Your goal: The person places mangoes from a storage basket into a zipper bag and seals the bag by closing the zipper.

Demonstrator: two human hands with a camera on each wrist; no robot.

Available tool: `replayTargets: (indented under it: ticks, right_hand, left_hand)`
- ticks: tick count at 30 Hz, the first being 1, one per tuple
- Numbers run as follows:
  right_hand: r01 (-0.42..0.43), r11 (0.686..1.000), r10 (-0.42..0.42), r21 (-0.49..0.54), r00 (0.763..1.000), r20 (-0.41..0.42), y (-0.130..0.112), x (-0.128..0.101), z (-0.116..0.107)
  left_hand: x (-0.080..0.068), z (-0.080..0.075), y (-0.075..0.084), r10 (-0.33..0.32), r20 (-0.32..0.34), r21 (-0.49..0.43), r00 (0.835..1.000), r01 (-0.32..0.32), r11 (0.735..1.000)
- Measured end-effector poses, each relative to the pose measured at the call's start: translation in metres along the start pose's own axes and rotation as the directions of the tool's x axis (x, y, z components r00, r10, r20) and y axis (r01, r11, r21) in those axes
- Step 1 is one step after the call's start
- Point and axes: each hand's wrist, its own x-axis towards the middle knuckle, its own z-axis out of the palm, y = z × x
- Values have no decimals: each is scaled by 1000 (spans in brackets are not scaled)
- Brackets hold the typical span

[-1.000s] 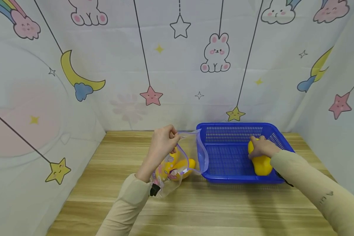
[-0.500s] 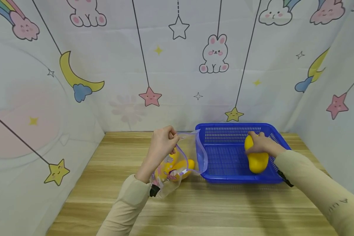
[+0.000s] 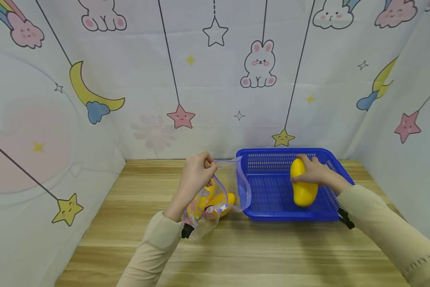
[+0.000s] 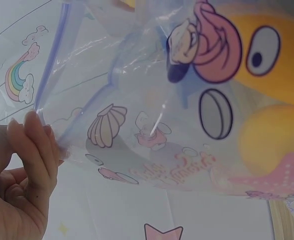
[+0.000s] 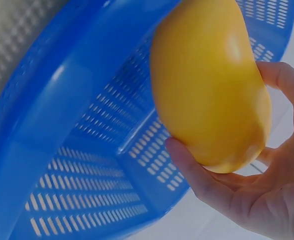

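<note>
My right hand (image 3: 313, 171) grips a yellow mango (image 3: 304, 194), held above the floor of the blue basket. In the right wrist view the thumb and fingers curl round one end of the mango (image 5: 207, 85). My left hand (image 3: 197, 171) pinches the top edge of a clear zip bag (image 3: 232, 175) with a purple seal and cartoon prints. The bag's mouth gapes toward the basket. Inside the bag are yellow mangoes, at least two, partly veiled by the printed film. In the left wrist view the left fingers (image 4: 34, 150) hold the bag's rim.
The blue slotted basket (image 3: 286, 217) stands at the right on a wooden table (image 3: 236, 255), its left rim against the bag's mouth. A white cloth with printed cartoons (image 3: 215, 79) hangs behind the table and at both sides.
My right hand has lifted the mango off the basket's right side and moved it left and up. The left hand stays put, holding the bag's edge.
</note>
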Motion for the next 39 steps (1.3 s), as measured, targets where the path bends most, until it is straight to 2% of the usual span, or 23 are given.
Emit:
replayTargets:
  ticks: [12, 23, 39]
  right_hand:
    - [105, 994, -104, -2, 986, -126, -16, -13, 1]
    - [134, 988, -116, 72, 971, -210, -29, -28, 7]
    - [192, 971, -146, 144, 949, -280, -52, -46, 17]
  left_hand:
    - [-1, 0, 1, -1, 0, -2, 1000, 1, 1000]
    - [-1, 1, 1, -9, -2, -6, 1000, 9, 1000]
    - [0, 3, 1, 10, -3, 5, 1000, -10, 1000]
